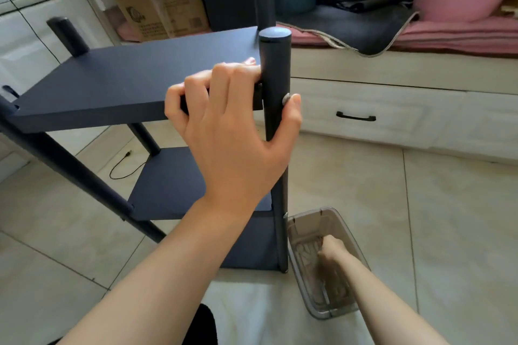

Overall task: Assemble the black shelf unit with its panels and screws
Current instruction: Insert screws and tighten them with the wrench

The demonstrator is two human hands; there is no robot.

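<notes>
Screw (286,99) under our left hand's (229,131) thumb, fingers gripping the top panel (112,84); right hand (332,251), grip unclear, in the clear bin (356,235) below, should fetch the tool.

Left hand (232,120) is gripping the top panel (123,81) at the near right post (276,109), blocking approach to that corner from the front. Right hand (332,249) is filling the clear bin (322,263), which is sitting just beside the post's foot and narrowing the floor (448,218) there. Tiles further right are lying open up to the drawer front (364,112).
</notes>
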